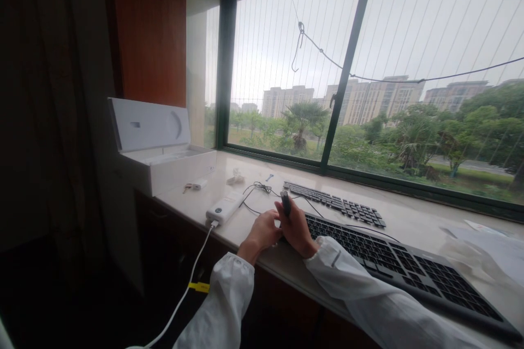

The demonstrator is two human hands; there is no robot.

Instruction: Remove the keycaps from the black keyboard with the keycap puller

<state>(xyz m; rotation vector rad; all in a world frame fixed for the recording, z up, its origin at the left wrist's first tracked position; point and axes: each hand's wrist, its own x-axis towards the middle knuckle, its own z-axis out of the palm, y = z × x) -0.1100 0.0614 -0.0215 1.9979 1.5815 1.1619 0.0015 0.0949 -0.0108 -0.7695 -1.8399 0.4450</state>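
Observation:
My right hand (pixel 295 229) is closed around a small black handheld tool (pixel 285 203) that stands upright in the fist with a lighter tip on top. Its kind is not clear. Right beside it, my left hand (pixel 264 232) has its fingers curled in at the left end of a large black keyboard (pixel 380 253); what they pinch, if anything, is hidden. The keyboard lies along the front edge of the counter, partly under my right forearm. Behind it, rows of black keycaps (pixel 339 206) lie on the counter, seemingly loose.
A white power bank (pixel 225 206) with a plugged-in white cable (pixel 192 272) sits left of my hands. A bundled black cord (pixel 262 187) lies behind them. Farther left stands an open white box (pixel 176 169). Papers and clear plastic (pixel 478 251) lie at right, below the window (pixel 286 76).

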